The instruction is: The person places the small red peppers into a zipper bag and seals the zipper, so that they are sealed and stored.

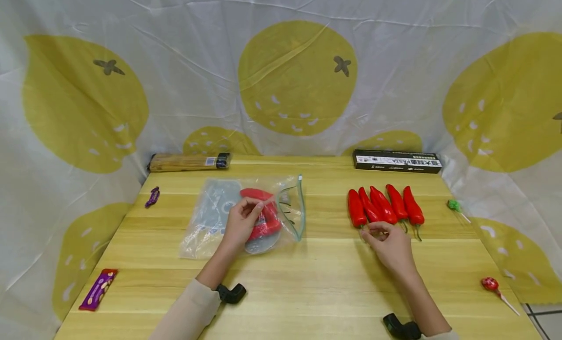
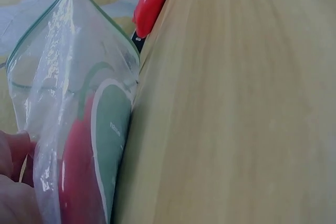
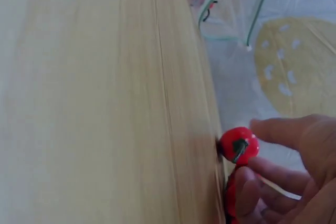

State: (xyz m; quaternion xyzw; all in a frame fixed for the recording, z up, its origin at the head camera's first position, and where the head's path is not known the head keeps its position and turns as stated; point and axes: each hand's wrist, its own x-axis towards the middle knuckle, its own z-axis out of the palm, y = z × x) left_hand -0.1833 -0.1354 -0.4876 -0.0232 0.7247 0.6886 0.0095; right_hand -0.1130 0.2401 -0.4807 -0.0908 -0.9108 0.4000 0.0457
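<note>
A clear zip bag (image 1: 199, 242) with a green zip edge lies left of centre, its mouth facing right and gaping. Red peppers (image 1: 270, 218) show through its film. My left hand (image 1: 241, 218) pinches the bag's upper film, and the left wrist view has the bag (image 2: 68, 72) standing wide at its mouth. On the right, several red peppers (image 1: 382, 206) lie side by side, stems towards me. My right hand (image 1: 391, 245) is at the stem end of the leftmost pepper (image 1: 356, 208). In the right wrist view, its thumb and finger are apart on either side of that pepper (image 3: 234, 142).
At the back stand a bundle of thin sticks (image 1: 189, 162) in clear wrap and a black pasta box (image 1: 397, 161). Purple wrapped sweets (image 1: 152, 197) and a purple bar (image 1: 98, 290) lie left. A green lollipop (image 1: 454, 206) and a red one (image 1: 490, 284) lie right.
</note>
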